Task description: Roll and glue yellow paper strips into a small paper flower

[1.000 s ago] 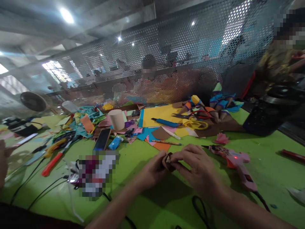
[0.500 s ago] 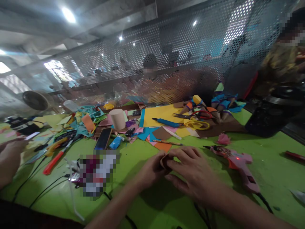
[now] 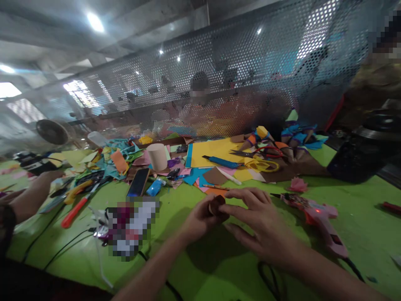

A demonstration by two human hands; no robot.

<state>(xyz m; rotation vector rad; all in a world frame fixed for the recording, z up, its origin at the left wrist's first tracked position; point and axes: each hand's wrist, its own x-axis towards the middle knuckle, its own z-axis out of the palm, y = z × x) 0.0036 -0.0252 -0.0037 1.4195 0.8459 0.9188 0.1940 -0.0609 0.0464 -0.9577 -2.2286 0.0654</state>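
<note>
Between my hands, a small brown paper piece (image 3: pixel 216 205) is held above the green table. My left hand (image 3: pixel 202 215) has its fingers closed round it from the left. On the other side, my right hand (image 3: pixel 255 217) has its fingers spread, with the index fingertip touching or very near the brown piece. Right of my right hand lies a pink glue gun (image 3: pixel 324 223) with a lit red light. An orange paper scrap (image 3: pixel 216 191) and a pencil (image 3: pixel 216 186) lie just beyond my hands.
A power strip (image 3: pixel 138 230) and a phone (image 3: pixel 138 182) lie left, with cables nearby. Behind are a white cup (image 3: pixel 157 156), yellow paper (image 3: pixel 209 152), a blue cutter (image 3: pixel 223 161), scissors (image 3: pixel 250 153) and a dark bottle (image 3: pixel 360 146). Another person's hand (image 3: pixel 34 194) is at far left.
My right hand's fingers have opened and drawn back a little from the brown piece, which shows more now. The other person's arm at left has moved. The view has shifted slightly.
</note>
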